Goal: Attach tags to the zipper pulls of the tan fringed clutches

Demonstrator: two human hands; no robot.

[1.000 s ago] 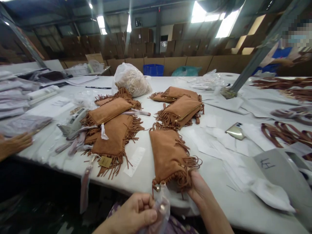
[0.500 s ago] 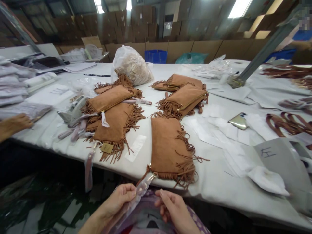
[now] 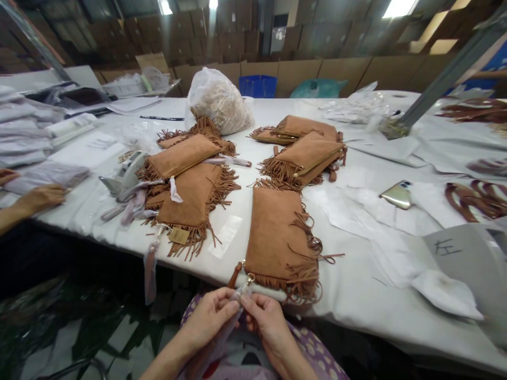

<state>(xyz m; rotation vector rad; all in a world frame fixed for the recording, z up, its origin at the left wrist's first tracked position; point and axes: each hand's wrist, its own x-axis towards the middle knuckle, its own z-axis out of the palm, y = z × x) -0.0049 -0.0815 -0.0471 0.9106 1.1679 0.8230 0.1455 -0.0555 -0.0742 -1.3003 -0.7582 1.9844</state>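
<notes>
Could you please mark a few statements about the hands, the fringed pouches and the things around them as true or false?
1. The left hand and right hand meet at the plastic sleeve beside the nearest pouch. True.
2. The gold-coloured tag lies on the nearest pouch. False: it is by the fringe of a pouch in the left group.
3. The stuffed plastic bag stands beyond the left group. True.
4. The phone lies left of the nearest pouch. False: it lies to the right.
5. A co-worker's hand shows at the picture's left. True.
</notes>
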